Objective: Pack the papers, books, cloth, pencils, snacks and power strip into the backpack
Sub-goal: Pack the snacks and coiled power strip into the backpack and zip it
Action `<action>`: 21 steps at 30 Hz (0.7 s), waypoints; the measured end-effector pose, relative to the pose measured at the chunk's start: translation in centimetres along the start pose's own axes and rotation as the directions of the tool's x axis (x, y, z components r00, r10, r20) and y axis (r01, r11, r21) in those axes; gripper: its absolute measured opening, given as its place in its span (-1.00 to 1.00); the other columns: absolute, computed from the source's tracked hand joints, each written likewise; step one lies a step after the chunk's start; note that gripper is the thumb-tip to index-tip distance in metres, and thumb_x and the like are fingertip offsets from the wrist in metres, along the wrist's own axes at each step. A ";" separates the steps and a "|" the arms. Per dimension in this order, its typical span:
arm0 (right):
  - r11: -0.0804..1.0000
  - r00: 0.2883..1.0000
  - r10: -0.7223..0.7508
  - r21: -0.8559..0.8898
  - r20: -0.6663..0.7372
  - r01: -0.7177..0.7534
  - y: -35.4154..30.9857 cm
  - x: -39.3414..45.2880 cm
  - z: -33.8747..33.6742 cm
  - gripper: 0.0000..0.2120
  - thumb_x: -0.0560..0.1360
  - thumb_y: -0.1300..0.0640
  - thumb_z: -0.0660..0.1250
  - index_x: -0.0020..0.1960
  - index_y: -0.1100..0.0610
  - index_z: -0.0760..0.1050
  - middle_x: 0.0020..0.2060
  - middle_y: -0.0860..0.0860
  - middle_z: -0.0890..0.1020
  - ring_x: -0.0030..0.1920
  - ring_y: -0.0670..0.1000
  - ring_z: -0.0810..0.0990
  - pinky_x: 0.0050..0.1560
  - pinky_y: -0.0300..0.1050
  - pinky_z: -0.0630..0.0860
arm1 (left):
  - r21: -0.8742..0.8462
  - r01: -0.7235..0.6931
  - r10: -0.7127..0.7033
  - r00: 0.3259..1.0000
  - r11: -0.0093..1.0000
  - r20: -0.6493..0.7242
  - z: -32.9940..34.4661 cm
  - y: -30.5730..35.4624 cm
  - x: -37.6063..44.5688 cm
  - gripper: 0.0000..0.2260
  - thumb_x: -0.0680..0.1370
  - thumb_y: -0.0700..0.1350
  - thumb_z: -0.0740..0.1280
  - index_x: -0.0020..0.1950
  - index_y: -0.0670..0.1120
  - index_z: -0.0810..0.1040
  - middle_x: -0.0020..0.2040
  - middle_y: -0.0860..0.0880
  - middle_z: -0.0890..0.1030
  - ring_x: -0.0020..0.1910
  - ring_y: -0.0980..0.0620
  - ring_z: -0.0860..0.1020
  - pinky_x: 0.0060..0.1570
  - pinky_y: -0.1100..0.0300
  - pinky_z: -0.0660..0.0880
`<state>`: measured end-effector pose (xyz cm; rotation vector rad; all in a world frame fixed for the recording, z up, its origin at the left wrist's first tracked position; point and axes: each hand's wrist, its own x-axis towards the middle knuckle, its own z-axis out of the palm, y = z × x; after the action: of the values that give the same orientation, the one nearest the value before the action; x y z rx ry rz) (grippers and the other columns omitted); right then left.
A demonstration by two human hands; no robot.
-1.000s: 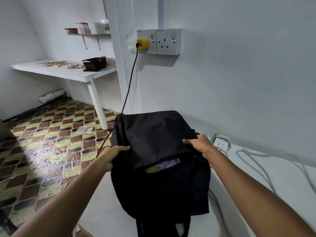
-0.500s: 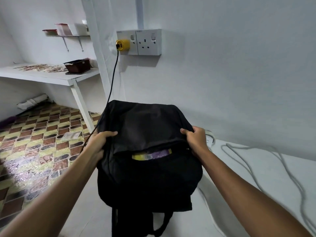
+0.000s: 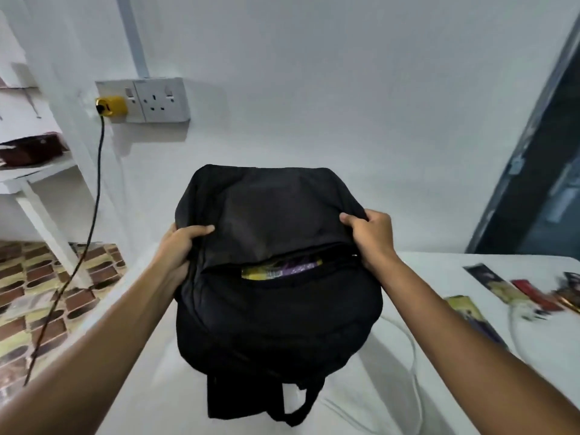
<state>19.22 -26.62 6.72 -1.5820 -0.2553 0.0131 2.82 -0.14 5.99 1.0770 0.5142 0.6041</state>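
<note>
View swung right since earlier frame: snack packets (image 3: 502, 293) now visible on table (image 3: 439, 268). Left hand (image 3: 179, 246), right hand (image 3: 372, 238): fingers curled gripping backpack (image 3: 273, 309) sides; packet (image 3: 281, 270) shows in opening.
</note>
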 end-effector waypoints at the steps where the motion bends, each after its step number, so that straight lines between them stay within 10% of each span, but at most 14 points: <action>1: 1.000 1.000 0.003 -0.012 -0.029 -0.003 0.2 0.0 -1.8 -0.80 0.39 0.22 0.42 -0.34 0.19 0.44 -0.41 0.03 0.45 -0.35 -0.01 0.43 -0.29 -0.15 0.35 | -0.009 0.016 -0.015 0.999 1.000 0.030 1.5 -0.9 -0.2 -0.53 0.40 -0.37 0.40 0.30 -0.18 0.48 0.12 -0.19 0.64 0.05 -0.15 0.65 -0.15 0.04 0.63; 9: 0.990 0.982 0.009 -0.134 -0.189 -0.034 3.7 -1.3 -14.2 -0.77 0.42 0.20 0.41 -0.29 0.33 0.47 -0.38 0.08 0.52 -0.31 0.02 0.47 -0.25 -0.12 0.39 | 0.017 0.101 -0.102 0.985 0.995 0.139 10.7 -8.7 -3.3 -0.50 0.39 -0.39 0.39 0.31 -0.17 0.45 0.16 -0.19 0.62 0.10 -0.17 0.62 0.07 -0.05 0.58; 21: 0.938 0.988 0.062 -0.330 -0.141 -0.106 9.0 -1.6 -15.7 -0.79 0.49 0.17 0.36 -0.22 0.31 0.49 -0.29 0.12 0.56 -0.23 0.10 0.50 -0.35 -0.16 0.33 | 0.247 0.162 -0.165 0.986 0.955 -0.009 11.5 -11.9 -3.9 -0.50 0.36 -0.33 0.47 0.27 -0.15 0.48 0.13 -0.13 0.62 0.07 -0.13 0.61 0.16 -0.06 0.54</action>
<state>21.69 -42.36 -1.90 -1.9262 -0.0899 -0.0697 9.86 -14.38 -0.11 1.2576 0.6742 0.3935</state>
